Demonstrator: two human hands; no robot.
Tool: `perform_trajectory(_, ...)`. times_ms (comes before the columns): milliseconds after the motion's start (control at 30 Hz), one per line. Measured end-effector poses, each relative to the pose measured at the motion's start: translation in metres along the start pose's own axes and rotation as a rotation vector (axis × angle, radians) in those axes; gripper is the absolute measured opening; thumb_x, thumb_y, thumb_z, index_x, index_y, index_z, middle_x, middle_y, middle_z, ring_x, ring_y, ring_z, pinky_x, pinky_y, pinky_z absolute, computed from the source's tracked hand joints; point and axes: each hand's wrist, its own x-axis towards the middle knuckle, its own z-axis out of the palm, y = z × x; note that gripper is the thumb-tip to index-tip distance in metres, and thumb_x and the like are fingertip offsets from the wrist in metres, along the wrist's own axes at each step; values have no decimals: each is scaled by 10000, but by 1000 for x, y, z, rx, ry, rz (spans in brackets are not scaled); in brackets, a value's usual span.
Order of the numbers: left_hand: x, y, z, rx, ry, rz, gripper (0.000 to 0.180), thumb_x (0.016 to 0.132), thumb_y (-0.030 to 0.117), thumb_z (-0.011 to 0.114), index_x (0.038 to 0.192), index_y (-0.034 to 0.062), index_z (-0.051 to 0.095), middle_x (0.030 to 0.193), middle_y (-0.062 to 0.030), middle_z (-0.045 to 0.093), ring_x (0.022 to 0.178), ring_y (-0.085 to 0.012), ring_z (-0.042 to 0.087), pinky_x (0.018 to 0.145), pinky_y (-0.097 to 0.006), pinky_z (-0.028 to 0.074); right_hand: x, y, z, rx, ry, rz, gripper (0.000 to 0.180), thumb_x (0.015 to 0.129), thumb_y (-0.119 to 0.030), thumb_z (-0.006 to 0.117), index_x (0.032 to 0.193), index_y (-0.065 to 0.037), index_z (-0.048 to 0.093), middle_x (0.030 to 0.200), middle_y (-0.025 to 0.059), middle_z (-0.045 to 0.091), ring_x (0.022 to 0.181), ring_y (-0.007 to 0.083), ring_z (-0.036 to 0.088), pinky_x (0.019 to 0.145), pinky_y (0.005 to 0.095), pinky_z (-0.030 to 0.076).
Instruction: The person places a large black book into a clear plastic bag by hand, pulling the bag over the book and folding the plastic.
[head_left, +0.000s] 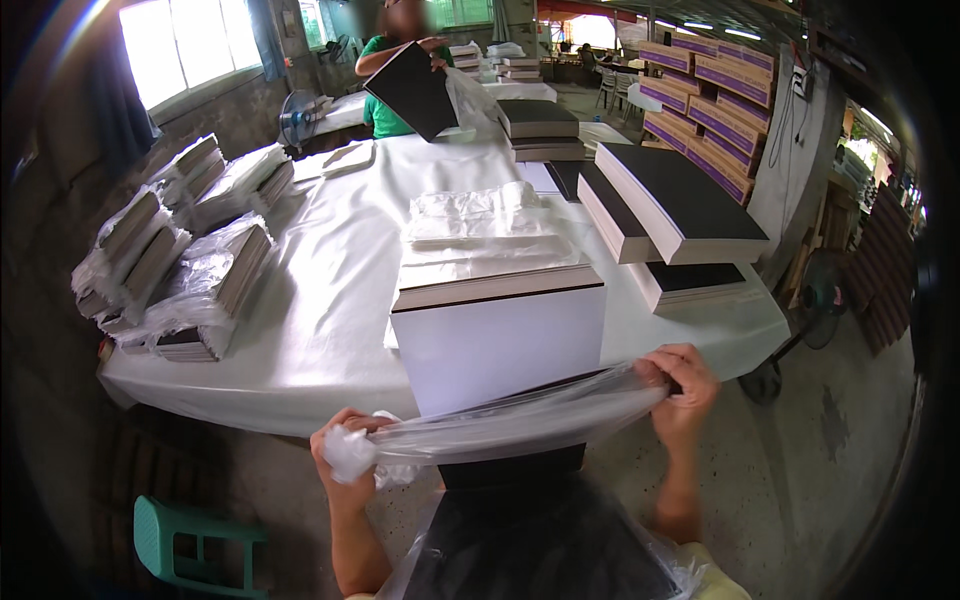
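Head view: white-covered table (330, 250) fills the middle. Carton stack (735, 78) stands beyond its right side; purple bands plus printing, too small to read reliably. Co-worker (385, 118) in green, across the table, holds a black panel (415, 90). Dark panel (540, 540) at the lower edge, closest to camera, below and between both hands. White panel (500, 345) just beyond, below the front edge of a pale-edged stack (495, 285). Green stool (152, 540) lower left. Clear plastic (520, 415) stretched taut sideways between the hands, crossing in front of the white panel's lower part. Right hand (685, 388), slightly higher, grips one end, fingers curled. Left hand (343, 450) clenches the bunched opposite end.
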Motion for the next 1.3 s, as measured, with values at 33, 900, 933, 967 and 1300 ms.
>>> perform_trajectory(33, -2, -2, -6, -106, -75, -89, 117, 590, -15, 545, 691, -27, 603, 676, -108, 574, 590, -182, 556, 516, -261, 419, 3, -1, -7, 120, -108, 65, 141, 615, -15, 689, 733, -9, 611, 662, 48, 542, 582, 127, 519, 503, 231, 394)
perform_trajectory(900, -207, -149, 33, -282, -123, -1649, 420, 759, 289, 636, 1070, 35, 514, 915, -65, 560, 835, -186, 520, 674, -311, 426, -244, 169, -11, 380, -563, 1452, 319, 788, -329, 568, 981, -78, 530, 745, -1, 488, 677, 109, 437, 602, 249, 357)
perform_trajectory(933, -216, -146, 30, -402, -41, -1640, 413, 760, 296, 632, 1062, 38, 520, 914, -66, 562, 836, -184, 520, 675, -309, 425, -250, 169, -13, 484, -509, 1421, 278, 794, -328, 553, 911, -76, 543, 746, -14, 493, 681, 97, 437, 612, 247, 348)
perform_trajectory(967, -223, -146, 29, -522, 40, -1625, 406, 762, 303, 628, 1055, 41, 527, 913, -66, 564, 837, -181, 520, 676, -306, 423, -252, 172, -14, 586, -453, 1388, 256, 799, -326, 538, 842, -74, 556, 748, -27, 498, 685, 86, 436, 623, 245, 340)
perform_trajectory(1300, -175, -110, 12, -298, -692, -1151, 319, 746, 313, 639, 945, 68, 590, 841, -2, 551, 788, -110, 491, 686, -231, 387, -175, 119, -9, 557, -1262, 515, 149, 827, -185, 548, 917, -68, 528, 903, 52, 572, 794, 141, 514, 749, 310, 404)
